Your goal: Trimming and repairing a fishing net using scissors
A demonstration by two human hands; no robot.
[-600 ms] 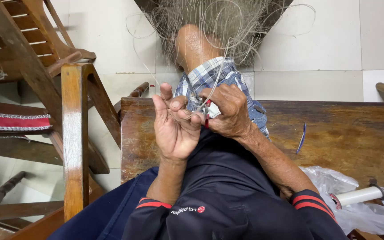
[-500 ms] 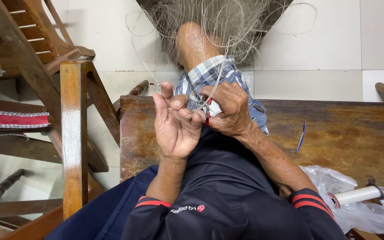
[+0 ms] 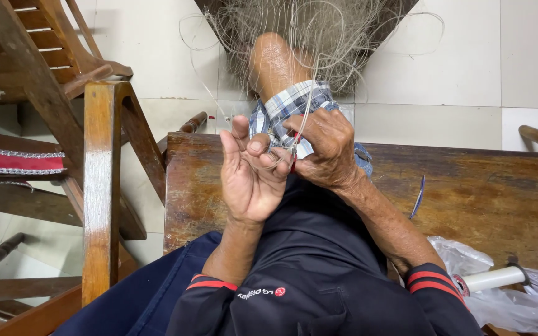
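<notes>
Clearly mid-knot, I judge: my right hand pinches line and a red tool against my half-open left hand; the net beyond hangs mostly unworked.

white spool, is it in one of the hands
No, the white spool lies on the wooden bench by a plastic bag, away from both hands.

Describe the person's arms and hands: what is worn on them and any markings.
Both hands, the left hand and the right hand, are bare, with no gloves, rings or watch visible. The forearms are uncovered; dark navy sleeves are pushed up toward the elbows, each ending in a cuff with red stripes. The garment carries a small white and red printed mark near the left cuff.
</notes>
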